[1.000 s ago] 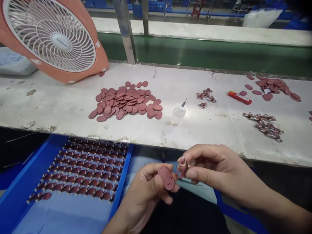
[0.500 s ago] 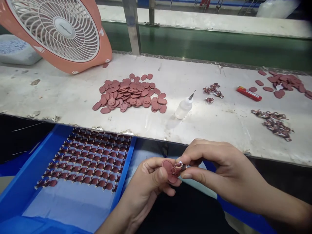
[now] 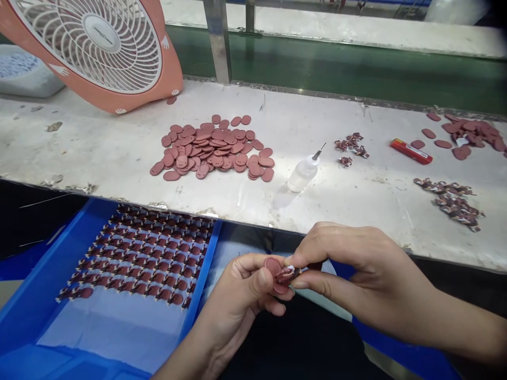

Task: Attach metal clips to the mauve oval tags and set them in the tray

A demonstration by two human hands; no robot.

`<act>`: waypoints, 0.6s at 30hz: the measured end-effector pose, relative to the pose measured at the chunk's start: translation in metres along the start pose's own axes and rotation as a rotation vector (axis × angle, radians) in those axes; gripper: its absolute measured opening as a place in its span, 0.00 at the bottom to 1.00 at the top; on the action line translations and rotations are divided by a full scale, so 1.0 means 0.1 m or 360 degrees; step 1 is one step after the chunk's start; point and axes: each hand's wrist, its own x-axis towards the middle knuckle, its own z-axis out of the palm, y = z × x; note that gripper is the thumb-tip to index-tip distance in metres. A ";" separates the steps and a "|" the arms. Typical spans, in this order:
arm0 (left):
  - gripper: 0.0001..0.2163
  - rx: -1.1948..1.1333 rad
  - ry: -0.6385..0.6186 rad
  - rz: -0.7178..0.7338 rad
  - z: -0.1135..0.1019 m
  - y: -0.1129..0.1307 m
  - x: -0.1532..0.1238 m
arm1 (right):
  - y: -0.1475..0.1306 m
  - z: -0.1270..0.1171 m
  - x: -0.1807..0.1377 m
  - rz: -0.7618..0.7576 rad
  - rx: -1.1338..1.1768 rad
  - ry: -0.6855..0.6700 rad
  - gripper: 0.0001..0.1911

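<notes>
My left hand (image 3: 245,290) pinches a reddish-brown oval disc (image 3: 271,265) between thumb and fingers, in front of the bench edge. A small brown-and-white moulded piece (image 3: 289,274) lies against the disc, its far end gripped by the thumb and forefinger of my right hand (image 3: 356,279). How the two parts meet is partly hidden by the fingers. Behind my right fingertips a dark red edge shows, too covered to name. On the bench beyond stands a clear squeeze bottle (image 3: 301,175) with a needle tip, near a heap of similar discs (image 3: 214,150).
Small moulded pieces lie in a cluster (image 3: 352,143) and a larger group (image 3: 455,203). A red tube-like stick (image 3: 411,151) and more discs (image 3: 473,132) are at right. Left, an orange fan (image 3: 170,63) stands above a blue tray (image 3: 198,293) holding rows of joined pieces.
The small moulded piece has turned and sits closer over the disc, covering more of it. Both hands keep nearly the same place; the view has shifted slightly.
</notes>
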 end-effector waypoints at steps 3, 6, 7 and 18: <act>0.14 -0.0002 0.0012 -0.0008 0.01 0.00 -0.01 | 0.00 0.00 0.02 0.0012 0.0019 -0.0018 0.05; 0.14 -0.0004 0.0009 -0.0011 0.01 0.00 0.00 | 0.01 0.00 0.04 0.0008 0.0029 -0.0029 0.05; 0.14 -0.0002 0.0005 -0.0010 0.01 0.00 0.00 | 0.00 0.00 0.04 -0.0006 0.0035 -0.0029 0.05; 0.15 0.0035 0.0000 -0.0024 -0.03 -0.02 0.00 | -0.04 -0.01 0.04 -0.0121 -0.0059 -0.0188 0.07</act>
